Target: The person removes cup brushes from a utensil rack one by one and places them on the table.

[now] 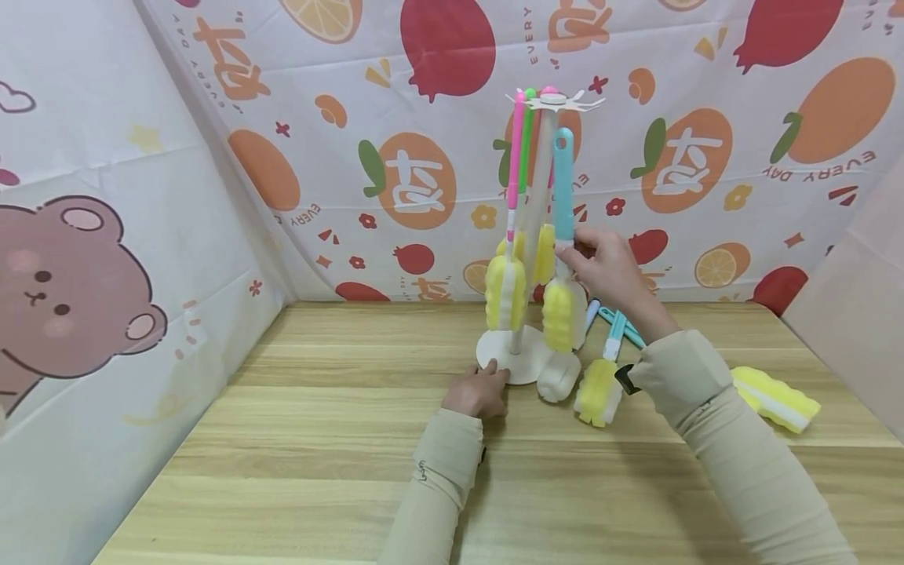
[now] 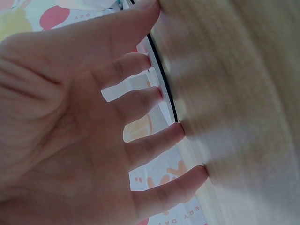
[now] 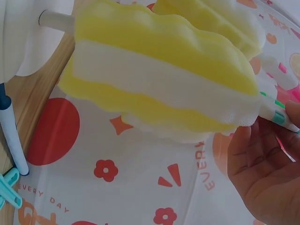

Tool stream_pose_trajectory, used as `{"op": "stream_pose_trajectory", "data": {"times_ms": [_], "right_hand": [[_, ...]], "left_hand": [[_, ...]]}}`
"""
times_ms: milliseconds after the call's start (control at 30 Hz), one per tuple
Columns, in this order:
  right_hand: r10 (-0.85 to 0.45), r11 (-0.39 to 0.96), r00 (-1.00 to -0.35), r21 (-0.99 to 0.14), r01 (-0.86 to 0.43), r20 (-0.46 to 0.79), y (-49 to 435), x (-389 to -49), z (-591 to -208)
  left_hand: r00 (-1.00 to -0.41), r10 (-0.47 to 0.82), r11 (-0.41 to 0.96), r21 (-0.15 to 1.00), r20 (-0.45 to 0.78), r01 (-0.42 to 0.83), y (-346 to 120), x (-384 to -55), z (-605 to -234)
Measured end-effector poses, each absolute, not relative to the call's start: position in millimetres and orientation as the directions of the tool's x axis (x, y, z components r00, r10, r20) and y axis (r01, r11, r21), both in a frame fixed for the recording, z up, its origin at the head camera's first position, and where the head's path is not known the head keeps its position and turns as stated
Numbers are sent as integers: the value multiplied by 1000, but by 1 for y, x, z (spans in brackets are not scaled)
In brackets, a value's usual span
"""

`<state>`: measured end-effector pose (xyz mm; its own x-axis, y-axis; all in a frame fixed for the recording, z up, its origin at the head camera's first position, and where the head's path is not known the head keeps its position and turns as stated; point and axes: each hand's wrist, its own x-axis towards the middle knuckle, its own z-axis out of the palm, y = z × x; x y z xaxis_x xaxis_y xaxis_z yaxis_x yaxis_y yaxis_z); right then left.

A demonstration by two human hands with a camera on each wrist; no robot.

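A white stand with a round base and a spoked top stands upright on the wooden table. My left hand rests with its fingertips at the front edge of the base; the left wrist view shows those fingers nearly straight. With thumb and fingers, my right hand pinches the neck of a blue-handled sponge brush. That brush is upright beside the pole, its yellow-and-white sponge head downward and its handle top below the spokes. Pink-handled and green-handled brushes hang from the stand.
Right of the base lie a white-headed brush, a blue-handled brush with a yellow sponge and another blue handle. Farther right, a yellow-and-white sponge is partly behind my right sleeve. Fruit-print cloth hangs behind.
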<state>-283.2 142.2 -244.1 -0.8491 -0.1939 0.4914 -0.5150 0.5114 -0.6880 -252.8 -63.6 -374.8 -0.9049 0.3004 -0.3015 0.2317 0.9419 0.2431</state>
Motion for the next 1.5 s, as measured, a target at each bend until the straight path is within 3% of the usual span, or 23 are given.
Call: {"op": "stream_pose_trajectory", "data": {"times_ms": [633, 1500], "right_hand": [[-141, 568, -908, -719, -401, 395, 160, -283, -245], [-76, 617, -935, -720, -317, 347, 182, -291, -249]], "left_hand": [[-904, 298, 946, 221, -308, 237, -62, -253, -373], [-902, 304, 943, 231, -305, 240, -64, -253, -373]]}}
